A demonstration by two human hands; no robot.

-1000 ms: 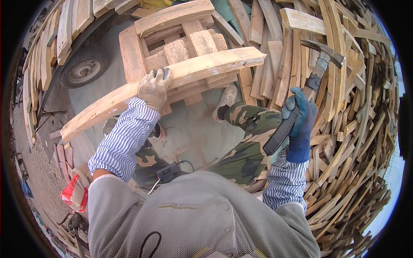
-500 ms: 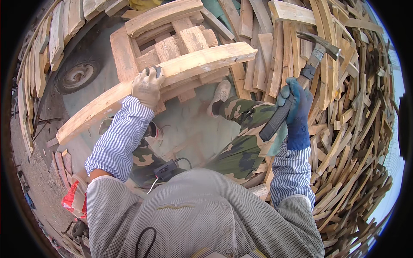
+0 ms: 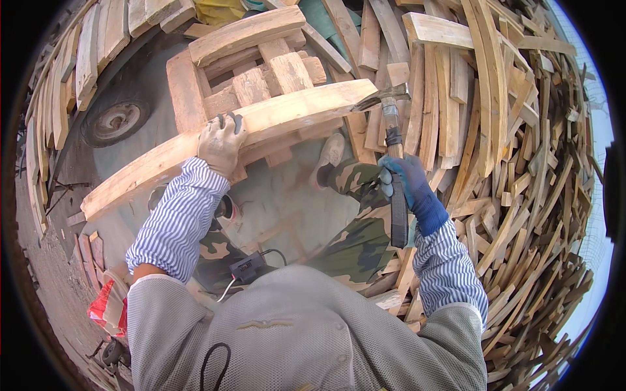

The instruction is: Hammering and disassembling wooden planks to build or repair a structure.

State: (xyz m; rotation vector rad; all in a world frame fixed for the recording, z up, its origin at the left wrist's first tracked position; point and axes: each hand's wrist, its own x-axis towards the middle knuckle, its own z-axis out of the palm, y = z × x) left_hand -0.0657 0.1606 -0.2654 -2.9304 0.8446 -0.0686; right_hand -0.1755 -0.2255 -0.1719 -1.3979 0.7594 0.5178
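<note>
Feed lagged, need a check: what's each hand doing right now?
Left hand: closed, gripping the long plank.
Right hand: closed on the hammer handle, head at the plank's end.

Outdoor yard in daylight, heaps of wooden planks [image 3: 521, 195] all around, grey concrete floor [image 3: 280, 208], a wheel [image 3: 114, 122]

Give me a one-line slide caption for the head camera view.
Gloved left hand steadies a long plank on a wooden pallet while the right hand holds a claw hammer at its end.

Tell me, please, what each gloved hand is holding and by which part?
The left hand grips the long pale wooden plank near its middle; the right hand holds the dark-handled metal claw hammer midway along its handle.
</note>
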